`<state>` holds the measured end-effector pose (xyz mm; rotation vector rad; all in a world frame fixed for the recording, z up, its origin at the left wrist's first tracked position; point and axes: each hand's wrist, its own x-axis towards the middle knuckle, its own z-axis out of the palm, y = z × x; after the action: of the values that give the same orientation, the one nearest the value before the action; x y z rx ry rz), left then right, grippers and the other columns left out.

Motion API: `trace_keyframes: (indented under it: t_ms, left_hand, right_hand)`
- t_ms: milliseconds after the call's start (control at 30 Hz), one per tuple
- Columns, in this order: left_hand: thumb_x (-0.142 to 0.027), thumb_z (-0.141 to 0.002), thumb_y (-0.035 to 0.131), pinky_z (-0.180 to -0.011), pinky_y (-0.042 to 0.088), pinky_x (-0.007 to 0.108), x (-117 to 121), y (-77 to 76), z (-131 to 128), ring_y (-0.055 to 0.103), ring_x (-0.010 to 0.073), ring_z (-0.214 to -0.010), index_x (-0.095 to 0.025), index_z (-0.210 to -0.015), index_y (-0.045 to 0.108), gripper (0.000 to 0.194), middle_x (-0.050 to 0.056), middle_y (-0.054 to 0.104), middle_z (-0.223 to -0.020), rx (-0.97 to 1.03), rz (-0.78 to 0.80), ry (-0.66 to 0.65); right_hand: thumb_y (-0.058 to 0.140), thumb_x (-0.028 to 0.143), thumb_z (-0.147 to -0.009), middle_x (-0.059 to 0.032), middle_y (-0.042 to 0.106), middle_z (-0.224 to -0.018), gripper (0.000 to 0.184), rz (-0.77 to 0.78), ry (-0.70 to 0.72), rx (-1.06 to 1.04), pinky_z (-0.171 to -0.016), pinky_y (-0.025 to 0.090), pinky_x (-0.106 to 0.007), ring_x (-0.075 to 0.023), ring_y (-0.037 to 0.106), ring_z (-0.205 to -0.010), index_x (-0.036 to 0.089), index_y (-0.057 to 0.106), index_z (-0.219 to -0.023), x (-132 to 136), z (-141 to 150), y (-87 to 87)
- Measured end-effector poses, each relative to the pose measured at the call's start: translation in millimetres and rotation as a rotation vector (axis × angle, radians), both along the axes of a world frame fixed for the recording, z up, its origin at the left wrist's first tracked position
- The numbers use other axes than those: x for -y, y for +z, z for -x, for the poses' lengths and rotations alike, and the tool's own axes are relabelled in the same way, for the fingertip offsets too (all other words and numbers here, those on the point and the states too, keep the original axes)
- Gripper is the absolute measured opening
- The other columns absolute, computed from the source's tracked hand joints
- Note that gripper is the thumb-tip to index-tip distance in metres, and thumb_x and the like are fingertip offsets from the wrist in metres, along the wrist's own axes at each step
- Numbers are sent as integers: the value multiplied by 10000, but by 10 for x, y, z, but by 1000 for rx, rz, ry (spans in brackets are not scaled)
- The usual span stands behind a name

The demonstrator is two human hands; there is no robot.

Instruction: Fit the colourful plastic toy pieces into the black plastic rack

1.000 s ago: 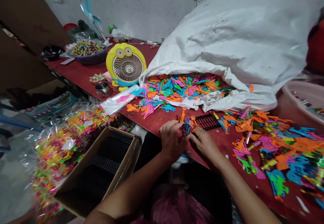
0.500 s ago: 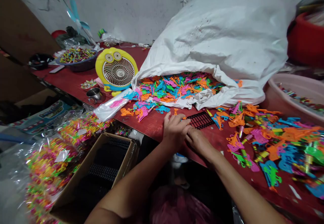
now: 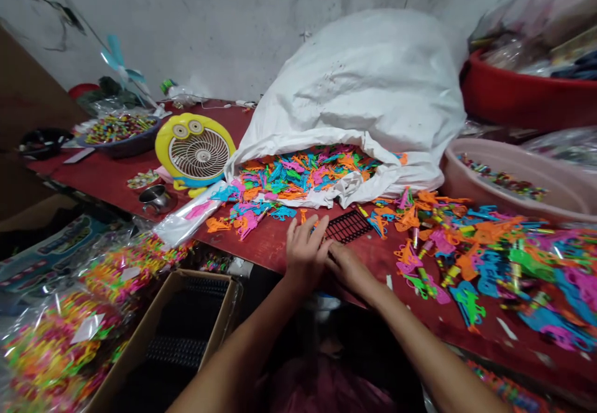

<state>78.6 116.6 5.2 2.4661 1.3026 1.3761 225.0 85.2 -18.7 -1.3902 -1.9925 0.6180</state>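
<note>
Head view: compared with a second ago the whole picture has swung right, so way more of the red tub point(image 3: 527, 92) shows at the right. Back then a blue and orange bunch was visible between the fingers; now the left hand mostly covers that spot.
Left hand point(image 3: 304, 252): fingers pointing away from the body, slightly fanned, back of the hand toward the camera.
Right hand point(image 3: 351, 269): coming in from the right, fingers bent in against the left one.
Grip: hands are together, but can't tell what they're clamped on, since the fingers block it.
Black grid point(image 3: 349, 226): flat on the red tabletop point(image 3: 261, 248), just beyond the right hand; contact is too hidden to call.
Orange bit point(image 3: 303, 215): right by the left fingertips.
Front edge: runs under the forearms, with the cardboard box point(image 3: 219, 329) lower down on the left.
Left side: red surface shows between the left hand and the small plastic cluster point(image 3: 247, 219).
Right side: another red stretch, then the big colorful pile point(image 3: 471, 257).
Far side: white sack point(image 3: 364, 83), its mouth facing the hands, spilling colored pieces.
</note>
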Motion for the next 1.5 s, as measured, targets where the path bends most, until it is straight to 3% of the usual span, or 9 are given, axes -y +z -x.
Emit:
trace_keyframes:
  t_ms: [100, 233, 367, 467, 733, 967, 1133, 1400, 1500]
  left_hand:
    - [-379, -934, 588, -1118, 360, 472, 161, -119, 68, 524, 262, -1268, -204, -1376, 470, 490, 148, 574, -1345, 87, -22, 60]
    - [-415, -900, 632, -918, 474, 415, 338, -361, 139, 607, 249, -1047, -205, -1127, 549, 320, 99, 650, -1071, 210, 142, 162]
    - [-425, -804, 749, -835, 458, 383, 285, -500, 49, 612, 245, -953, -191, -1040, 559, 383, 68, 646, -1000, 121, 362, 208]
    - [-397, -799, 756, -817, 425, 371, 168, -503, -42, 596, 243, -924, -186, -975, 583, 325, 52, 633, -934, 29, 399, 264]
    - [-336, -844, 682, -797, 387, 359, 35, -458, -48, 566, 238, -907, -192, -811, 613, 163, 64, 599, -912, -152, 444, 266]
    - [-260, -799, 688, -788, 396, 351, 3, -449, 13, 573, 220, -886, -196, -809, 609, 102, 51, 594, -896, -149, 486, 233]
    - [-322, -779, 740, -809, 406, 359, 25, -476, 103, 567, 225, -885, -197, -762, 579, 204, 42, 586, -861, -84, 419, 215]
    - [-200, -798, 701, -802, 439, 366, 8, -626, 214, 579, 231, -853, -189, -857, 560, 153, 37, 590, -829, 65, 372, 201]
    - [-171, -759, 726, -836, 461, 367, -23, -656, 242, 596, 231, -880, -179, -1006, 569, 293, 42, 620, -893, 177, 407, 168]
  right_hand:
    - [484, 249, -928, -113, 674, -1156, 312, -11, -95, 25, -873, 504, -384, -230, 637, -1008, 196, 595, -1215, 145, -197, 1]
    - [448, 327, -944, -88, 697, -1091, 286, -52, -306, 132, -845, 488, -361, -234, 650, -981, 211, 654, -1105, 190, -708, 73]
    - [477, 374, -919, -69, 702, -887, 245, 3, -632, 377, -644, 413, -302, -219, 640, -785, 210, 658, -892, -40, -1122, 185]
    - [501, 436, -915, -100, 696, -904, 284, 91, -751, 565, -580, 341, -296, -235, 638, -781, 188, 638, -913, -245, -1210, 194]
    - [527, 310, -894, -114, 702, -948, 202, 156, -669, 601, -621, 361, -282, -217, 649, -822, 165, 642, -976, -341, -1332, 33]
    - [461, 352, -882, -150, 715, -1018, 308, 408, -640, 736, -608, 373, -309, -278, 671, -888, 172, 679, -1003, -301, -1344, 260]
    - [500, 290, -826, -183, 709, -1027, 292, 448, -659, 768, -604, 384, -313, -304, 677, -911, 163, 689, -1009, -384, -1294, 337]
    - [579, 225, -772, -61, 731, -883, 180, 415, -511, 644, -587, 376, -240, -197, 667, -796, 190, 675, -919, -213, -1488, 252]
    - [575, 262, -816, -39, 727, -842, 153, 372, -464, 627, -591, 387, -243, -186, 659, -756, 202, 688, -900, -114, -1542, 293]
